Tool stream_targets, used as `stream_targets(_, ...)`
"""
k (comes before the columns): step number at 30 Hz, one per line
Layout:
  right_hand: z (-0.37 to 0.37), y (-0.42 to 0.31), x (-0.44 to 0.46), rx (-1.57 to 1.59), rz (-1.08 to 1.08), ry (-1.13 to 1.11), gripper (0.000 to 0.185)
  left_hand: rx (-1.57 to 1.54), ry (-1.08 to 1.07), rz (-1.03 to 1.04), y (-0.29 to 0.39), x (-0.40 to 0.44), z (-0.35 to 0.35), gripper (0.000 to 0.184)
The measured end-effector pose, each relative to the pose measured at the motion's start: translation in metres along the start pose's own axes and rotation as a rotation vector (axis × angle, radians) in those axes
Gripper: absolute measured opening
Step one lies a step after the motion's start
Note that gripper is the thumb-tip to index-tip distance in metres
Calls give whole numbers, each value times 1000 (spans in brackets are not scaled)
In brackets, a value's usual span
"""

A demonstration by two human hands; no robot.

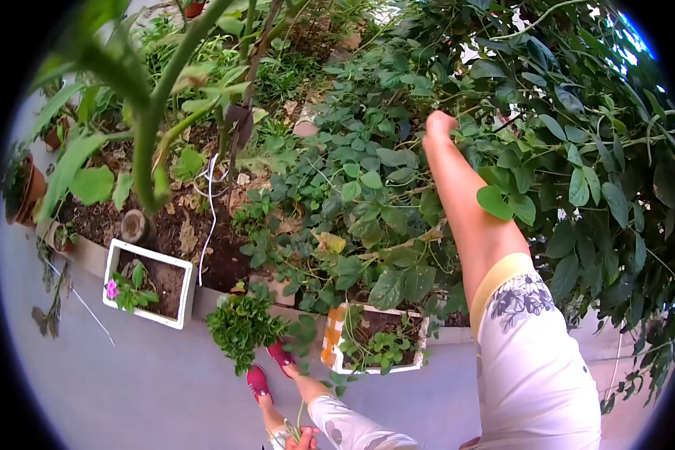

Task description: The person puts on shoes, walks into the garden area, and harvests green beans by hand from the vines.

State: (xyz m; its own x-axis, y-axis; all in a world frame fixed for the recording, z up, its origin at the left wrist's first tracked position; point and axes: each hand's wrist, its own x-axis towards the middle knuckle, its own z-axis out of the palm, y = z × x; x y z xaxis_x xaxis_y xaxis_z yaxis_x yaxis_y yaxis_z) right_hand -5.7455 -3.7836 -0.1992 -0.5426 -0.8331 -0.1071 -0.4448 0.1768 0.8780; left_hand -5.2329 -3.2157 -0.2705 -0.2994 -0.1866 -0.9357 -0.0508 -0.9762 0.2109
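Note:
My right arm, in a white sleeve with a yellow cuff and dark flower print, stretches up into a dense climbing vine (397, 161). My right hand (440, 124) is among its leaves and thin stems, with its fingers hidden from me. Low at the bottom edge, my left hand (302, 440) is closed around some thin green stems (298, 420). Above that hand, a few loose leaves (340, 381) hang over the grey floor.
A white planter (186, 296) with a pink flower (112, 289) stands left along the bed's edge. Another planter (382, 370) lies nearer the middle, beside a bushy plant (247, 326). My red shoes (258, 382) are on the floor. A thick green stem (144, 150) crosses close to the camera.

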Motion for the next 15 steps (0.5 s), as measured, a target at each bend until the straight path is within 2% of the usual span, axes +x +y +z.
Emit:
stream_targets(2,95,23,85,-82,65,-127,32,35,26,5,14,4,5,48)
stream_targets(3,117,22,102,284,177,-7,24,55,42,32,19,10,5,48)
stream_targets(4,139,21,119,656,245,150,25,72,58,73,24,16,8,48)
stream_targets(5,135,34,100,1090,443,289,24,90,69,114,26,20,10,48)
stream_targets(6,128,48,84,1327,586,378,23,111,86,156,29,26,12,47)
stream_targets(8,120,67,85,1573,690,510,21,148,124,241,38,39,18,47)
stream_targets(12,120,95,110,1850,672,711,23,256,212,423,40,56,29,47)
stream_targets(15,131,108,138,2010,504,858,28,260,290,558,36,68,37,47)
